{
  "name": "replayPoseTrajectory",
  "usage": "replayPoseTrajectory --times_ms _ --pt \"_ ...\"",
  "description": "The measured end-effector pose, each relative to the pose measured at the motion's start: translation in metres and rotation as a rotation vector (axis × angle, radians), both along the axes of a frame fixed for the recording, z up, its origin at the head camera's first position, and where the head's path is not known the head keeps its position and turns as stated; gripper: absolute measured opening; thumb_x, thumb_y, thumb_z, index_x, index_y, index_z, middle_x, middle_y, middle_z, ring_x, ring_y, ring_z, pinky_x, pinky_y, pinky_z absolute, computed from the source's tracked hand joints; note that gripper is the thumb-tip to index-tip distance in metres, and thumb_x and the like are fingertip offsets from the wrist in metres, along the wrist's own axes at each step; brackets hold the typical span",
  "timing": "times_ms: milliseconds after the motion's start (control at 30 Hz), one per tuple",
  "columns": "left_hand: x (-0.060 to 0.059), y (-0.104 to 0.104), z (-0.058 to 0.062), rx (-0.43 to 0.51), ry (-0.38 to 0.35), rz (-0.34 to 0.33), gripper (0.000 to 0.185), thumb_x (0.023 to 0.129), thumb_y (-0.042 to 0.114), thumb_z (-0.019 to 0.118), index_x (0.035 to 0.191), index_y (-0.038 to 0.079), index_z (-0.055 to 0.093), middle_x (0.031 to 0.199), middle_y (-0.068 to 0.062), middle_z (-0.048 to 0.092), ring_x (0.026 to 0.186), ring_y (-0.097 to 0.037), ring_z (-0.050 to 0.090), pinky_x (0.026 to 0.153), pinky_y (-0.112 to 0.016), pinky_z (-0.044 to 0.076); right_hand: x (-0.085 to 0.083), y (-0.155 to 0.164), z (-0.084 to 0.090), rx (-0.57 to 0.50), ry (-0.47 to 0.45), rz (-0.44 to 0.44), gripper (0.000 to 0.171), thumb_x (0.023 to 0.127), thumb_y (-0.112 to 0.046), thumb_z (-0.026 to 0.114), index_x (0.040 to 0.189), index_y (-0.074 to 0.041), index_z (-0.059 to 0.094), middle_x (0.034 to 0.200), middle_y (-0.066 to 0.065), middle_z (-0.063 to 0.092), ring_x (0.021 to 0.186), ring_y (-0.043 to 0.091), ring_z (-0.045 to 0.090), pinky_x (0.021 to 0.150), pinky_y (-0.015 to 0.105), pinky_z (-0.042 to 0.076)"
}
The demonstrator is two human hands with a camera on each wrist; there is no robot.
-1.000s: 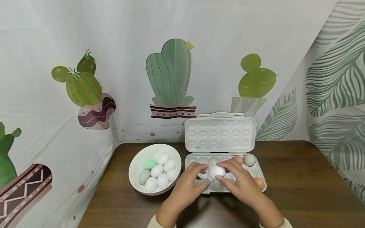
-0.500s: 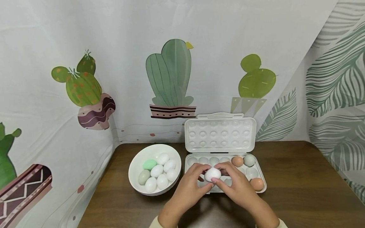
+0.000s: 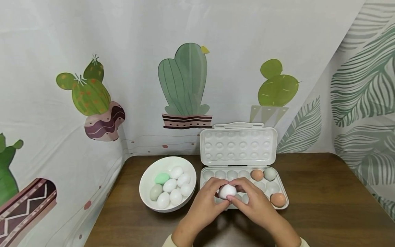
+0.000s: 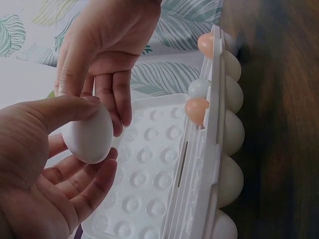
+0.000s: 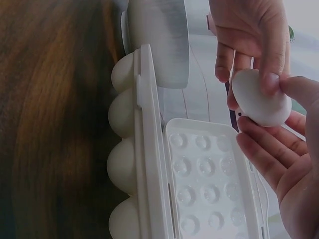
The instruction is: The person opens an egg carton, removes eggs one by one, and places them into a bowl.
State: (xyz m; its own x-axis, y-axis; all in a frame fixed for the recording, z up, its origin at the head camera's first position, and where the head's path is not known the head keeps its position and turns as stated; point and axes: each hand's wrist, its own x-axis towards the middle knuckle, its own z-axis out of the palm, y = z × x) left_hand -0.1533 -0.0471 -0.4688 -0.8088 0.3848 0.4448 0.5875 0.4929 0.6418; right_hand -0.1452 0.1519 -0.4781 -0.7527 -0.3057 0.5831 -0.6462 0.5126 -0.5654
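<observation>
A white egg is held between both hands, raised over the white egg box, whose lid stands open behind. In the left wrist view, the thumb of my left hand lies on the egg, its other fingers curving beneath. From the other side my right hand grips the same egg, thumb and fingertips at its surface. At the box's right end sit two orange eggs, one at the back and one in front, a grey-green egg and a white one.
Left of the box stands a white bowl with several white eggs, a green egg and a grey-green egg. Both rest on a brown wooden table. A cactus-print cloth hangs behind.
The white egg has moved left, from the right hand alone into both hands. My left fingers have closed onto it, and the two hands have come together.
</observation>
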Motion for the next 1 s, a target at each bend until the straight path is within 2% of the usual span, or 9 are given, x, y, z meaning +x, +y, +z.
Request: replayPoseTrajectory --times_ms 233,367,567,733,1000 --pt "-0.002 -0.003 0.000 0.004 0.004 -0.007 0.045 0.083 0.019 0.083 0.123 0.014 0.065 0.114 0.003 0.063 0.094 -0.005 0.062 0.082 -0.021 0.056 -0.001 0.000 0.001 0.031 0.026 -0.004 0.039 0.087 -0.018 0.079 0.122 -0.021 0.062 0.113 -0.014 0.063 0.103 0.004 0.063 0.095 0.010 0.044" --pt "-0.003 -0.006 0.001 -0.011 -0.023 0.004 0.044 0.084 0.022 0.082 0.124 0.016 0.065 0.115 0.004 0.062 0.094 -0.004 0.061 0.082 -0.025 0.057 -0.002 0.001 0.001 0.034 0.038 -0.002 0.038 0.088 -0.017 0.079 0.122 -0.019 0.062 0.113 -0.013 0.063 0.102 0.007 0.064 0.095 0.009 0.044" --pt "-0.004 -0.011 0.003 -0.016 -0.071 0.030 0.045 0.083 0.021 0.081 0.125 0.018 0.064 0.117 0.006 0.061 0.093 -0.004 0.061 0.082 -0.023 0.056 -0.002 0.003 0.001 0.039 0.035 -0.009 0.036 0.089 -0.014 0.077 0.122 -0.018 0.062 0.111 -0.011 0.064 0.102 0.012 0.067 0.095 0.008 0.043" --pt "-0.005 -0.016 0.004 -0.012 -0.071 0.054 0.046 0.083 0.020 0.081 0.126 0.017 0.064 0.119 0.004 0.061 0.092 -0.005 0.060 0.080 -0.021 0.054 -0.004 0.005 -0.001 0.041 0.063 0.010 0.032 0.090 -0.011 0.075 0.119 -0.017 0.065 0.114 -0.008 0.065 0.106 0.009 0.064 0.097 0.008 0.042" --pt "-0.011 -0.028 0.010 -0.013 -0.109 0.115 0.046 0.082 0.018 0.081 0.126 0.015 0.065 0.118 0.004 0.060 0.091 -0.006 0.059 0.078 -0.024 0.053 -0.005 0.009 -0.001 0.057 0.080 -0.002 0.029 0.090 -0.008 0.074 0.113 -0.023 0.066 0.113 -0.011 0.065 0.107 0.005 0.063 0.097 0.007 0.042"
